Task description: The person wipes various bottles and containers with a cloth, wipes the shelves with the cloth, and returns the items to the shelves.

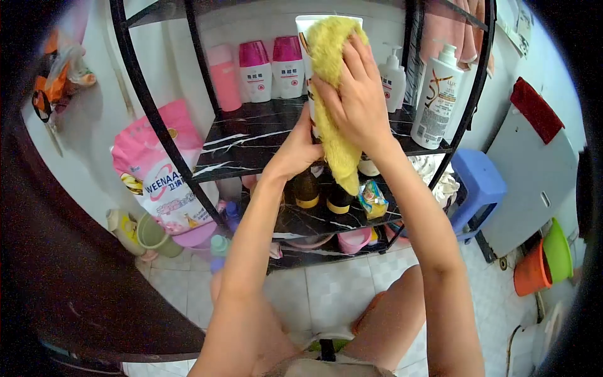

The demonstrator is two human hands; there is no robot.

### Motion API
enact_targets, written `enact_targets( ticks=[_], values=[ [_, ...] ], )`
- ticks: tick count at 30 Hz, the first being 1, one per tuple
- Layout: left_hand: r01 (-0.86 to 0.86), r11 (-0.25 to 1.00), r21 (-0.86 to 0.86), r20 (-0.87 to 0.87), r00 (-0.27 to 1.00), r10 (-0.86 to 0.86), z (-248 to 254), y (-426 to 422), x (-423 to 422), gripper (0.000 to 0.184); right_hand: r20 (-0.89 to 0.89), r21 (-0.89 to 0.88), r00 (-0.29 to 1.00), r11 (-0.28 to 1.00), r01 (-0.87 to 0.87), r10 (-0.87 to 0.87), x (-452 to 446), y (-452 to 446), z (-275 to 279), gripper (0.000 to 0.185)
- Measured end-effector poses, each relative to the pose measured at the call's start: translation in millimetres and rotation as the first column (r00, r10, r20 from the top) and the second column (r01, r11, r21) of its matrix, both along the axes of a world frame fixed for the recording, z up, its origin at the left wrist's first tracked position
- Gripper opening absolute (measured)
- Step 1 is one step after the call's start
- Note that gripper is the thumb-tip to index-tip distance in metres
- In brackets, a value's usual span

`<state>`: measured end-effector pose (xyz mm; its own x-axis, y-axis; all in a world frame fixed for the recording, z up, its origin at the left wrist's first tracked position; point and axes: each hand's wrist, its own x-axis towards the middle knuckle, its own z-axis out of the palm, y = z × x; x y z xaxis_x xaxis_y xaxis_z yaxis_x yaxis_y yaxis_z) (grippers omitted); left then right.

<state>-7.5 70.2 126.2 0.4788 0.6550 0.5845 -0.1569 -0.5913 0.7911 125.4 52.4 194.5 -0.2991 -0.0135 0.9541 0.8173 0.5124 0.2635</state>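
Two magenta-capped bottles (256,78), two pump bottles (436,100), one pink bottle (224,81), one cloth (338,141) and two hands (358,100) show.

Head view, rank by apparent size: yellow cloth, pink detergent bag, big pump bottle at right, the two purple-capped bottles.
1. detergent bag
2. yellow cloth, partly under the hand
3. big pump bottle
4. left purple-capped bottle and right purple-capped bottle: look alike, not ranked

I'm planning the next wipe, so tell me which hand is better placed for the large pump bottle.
Right, most likely: the right hand holds the yellow cloth and is nearer the large pump bottle, while the left hand supports the white tube.
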Motion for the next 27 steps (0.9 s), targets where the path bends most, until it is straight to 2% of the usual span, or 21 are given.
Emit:
enact_targets(
  ticks=[2, 6, 9, 13, 15, 16, 19, 20, 22, 24, 26, 27],
  values=[
    [0.031, 0.998, -0.057, -0.007, 0.999, -0.031, -1.7, 1.1, -0.2, 0.088, 0.045, 0.032, 0.999, 0.999, 0.019, -0.021, -6.7, -0.6, 14.5, 0.042],
    [-0.005, 1.000, 0.006, -0.078, 0.997, 0.006, -0.9, 2.1, -0.8, 0.089, 0.087, 0.055, 0.996, 0.998, 0.019, -0.024, -10.4, -0.4, 25.5, 0.042],
    [0.063, 0.995, -0.077, -0.011, 0.998, -0.064, -2.3, 3.5, 0.0, 0.089, 0.067, 0.054, 0.998, 0.999, -0.002, -0.002, -5.5, 4.8, 14.8, 0.043],
    [0.049, 0.999, -0.007, 0.006, 0.999, -0.049, -3.6, 5.0, -1.1, 0.087, 0.179, -0.091, 0.983, 0.996, -0.015, 0.031, 0.9, -10.4, -17.5, 0.044],
    [-0.005, 1.000, -0.007, -0.203, 0.979, 0.003, -1.3, 6.3, -5.2, 0.084, 0.198, -0.179, 0.977, 0.983, -0.045, 0.081, 8.1, -16.4, -35.4, 0.044],
    [-0.005, 1.000, -0.008, -0.203, 0.979, 0.003, -2.4, 7.4, -5.0, 0.084, 0.199, -0.180, 0.977, 0.983, -0.045, 0.081, 11.6, -18.3, -42.3, 0.044],
    [0.104, 0.992, -0.074, 0.008, 0.995, -0.103, -3.2, 4.0, -2.3, 0.085, 0.138, -0.259, 0.983, 0.962, -0.082, 0.121, 20.4, -20.3, -63.6, 0.045],
    [0.103, 0.992, -0.075, 0.008, 0.995, -0.103, -3.2, 3.3, -2.1, 0.085, 0.137, -0.259, 0.983, 0.962, -0.082, 0.121, 21.0, -21.9, -70.1, 0.045],
    [0.068, 0.998, 0.000, 0.009, 0.998, -0.068, -1.5, 2.2, -1.1, 0.087, -0.009, -0.330, 0.986, 0.931, -0.158, 0.164, 22.3, -25.9, -80.2, 0.047],
    [0.059, 0.998, -0.003, -0.004, 0.998, -0.059, -0.3, 1.2, -0.5, 0.088, -0.014, -0.363, 0.987, 0.919, -0.156, 0.162, 23.7, -25.5, -80.1, 0.046],
    [0.072, 0.997, 0.007, 0.005, 0.997, -0.072, -0.8, 3.1, 0.7, 0.089, -0.253, -0.395, 0.928, 0.847, -0.356, 0.273, 18.4, -21.9, -69.2, 0.042],
    [0.071, 0.997, 0.008, 0.001, 0.997, -0.071, -0.1, 2.5, 0.9, 0.089, -0.303, -0.432, 0.912, 0.813, -0.389, 0.275, 18.1, -20.2, -60.7, 0.038]
  ],
)
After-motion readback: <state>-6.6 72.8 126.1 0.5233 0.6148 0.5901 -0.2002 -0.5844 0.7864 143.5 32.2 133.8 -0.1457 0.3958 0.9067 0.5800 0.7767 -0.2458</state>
